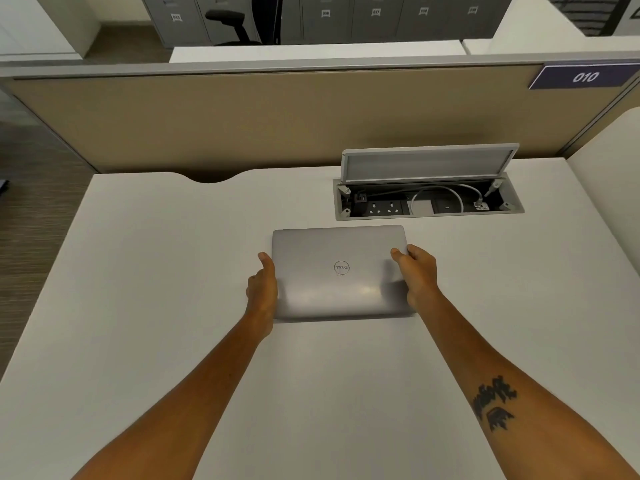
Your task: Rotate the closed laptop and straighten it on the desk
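A closed silver laptop (341,271) lies flat on the white desk (156,271), its edges roughly square to the desk's edges and its round logo facing up, upside down to me. My left hand (262,289) grips the laptop's left edge, thumb on the lid. My right hand (417,275) grips the right edge, thumb resting on the lid near the far right corner. The fingers of both hands are hidden under or beside the laptop.
Just behind the laptop an open cable box (427,199) is sunk into the desk, its lid (427,164) standing up, with sockets and a white cable inside. A tan partition (277,119) closes the desk's far side. A curved cut-out (211,176) notches the far edge.
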A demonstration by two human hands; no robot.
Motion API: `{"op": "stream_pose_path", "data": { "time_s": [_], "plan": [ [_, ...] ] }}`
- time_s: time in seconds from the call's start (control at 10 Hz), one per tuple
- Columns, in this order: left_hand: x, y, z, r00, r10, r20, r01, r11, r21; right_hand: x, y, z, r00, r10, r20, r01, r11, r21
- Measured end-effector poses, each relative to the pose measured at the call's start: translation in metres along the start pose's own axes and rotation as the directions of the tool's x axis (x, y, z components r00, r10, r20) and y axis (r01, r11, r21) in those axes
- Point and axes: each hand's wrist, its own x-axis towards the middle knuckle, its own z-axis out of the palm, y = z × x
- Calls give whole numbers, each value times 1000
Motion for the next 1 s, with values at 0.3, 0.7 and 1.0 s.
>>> {"op": "stream_pose_path", "data": {
  "time_s": [0.3,0.7,1.0],
  "plan": [
    [-4,2,0,1000,2,0,-2,1000,14,-4,0,0,1000,0,4,0,1000,-10],
    [-17,-2,-9,990,135,31,-138,977,162,-22,0,-3,994,-95,45,105,949,-298],
    [-34,-14,-48,772,630,82,-483,498,720,-65,-8,-13,817,-534,217,529,545,-651]
  ]
}}
